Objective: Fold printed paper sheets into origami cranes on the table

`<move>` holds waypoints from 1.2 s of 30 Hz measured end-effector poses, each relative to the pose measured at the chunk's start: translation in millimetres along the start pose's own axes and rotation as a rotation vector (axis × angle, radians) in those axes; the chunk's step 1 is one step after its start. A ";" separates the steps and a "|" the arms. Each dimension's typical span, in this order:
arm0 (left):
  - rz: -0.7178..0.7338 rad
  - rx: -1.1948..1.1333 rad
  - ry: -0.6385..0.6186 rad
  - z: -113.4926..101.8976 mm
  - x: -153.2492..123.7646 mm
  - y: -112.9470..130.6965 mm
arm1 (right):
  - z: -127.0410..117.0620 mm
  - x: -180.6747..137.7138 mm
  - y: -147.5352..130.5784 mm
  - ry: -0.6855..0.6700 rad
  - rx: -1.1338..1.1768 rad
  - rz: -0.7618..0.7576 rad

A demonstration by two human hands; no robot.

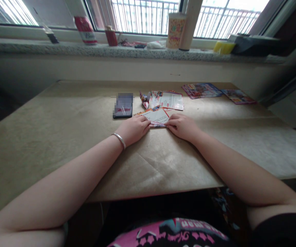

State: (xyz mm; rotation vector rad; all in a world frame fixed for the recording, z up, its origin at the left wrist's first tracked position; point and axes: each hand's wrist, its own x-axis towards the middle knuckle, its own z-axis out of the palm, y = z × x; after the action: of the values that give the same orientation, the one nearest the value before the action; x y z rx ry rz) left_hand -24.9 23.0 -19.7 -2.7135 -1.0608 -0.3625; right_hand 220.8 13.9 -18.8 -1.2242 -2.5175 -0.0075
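Note:
A printed paper sheet [156, 116] lies on the table in front of me, its near edge folded over into a narrow strip. At the left end of that fold, my left hand [137, 127] presses with its fingers together; a silver bangle circles the wrist. My right hand [181, 125] pinches the fold's other end between thumb and fingers. Just beyond lie another printed sheet [170, 100] and a small folded paper piece [145, 99] with colourful sides. Parts of the held sheet are covered by my fingers.
A phone [123, 105] lies left of the papers on the table [60, 137]. Colourful printed leaflets [202, 90] and another small stack [238, 96] sit at the back right. Along the windowsill stand a red can [85, 31], a patterned cup [175, 31] and a yellow object [224, 47].

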 end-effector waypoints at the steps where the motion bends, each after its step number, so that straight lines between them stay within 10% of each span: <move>1: 0.003 0.003 0.000 -0.1 0.1 0.1 | 0.4 0.2 0.7 0.001 0.009 0.002; 36: -0.021 0.030 -0.053 -7.7 0.3 11.9 | -3.7 -1.8 -1.8 -0.008 -0.087 0.018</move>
State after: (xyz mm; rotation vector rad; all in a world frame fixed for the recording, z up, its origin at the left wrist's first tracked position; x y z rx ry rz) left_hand -17.7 12.6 -13.5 -2.7015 -1.1003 -0.2771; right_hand 221.5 10.9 -15.6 -1.2828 -2.5364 -0.1090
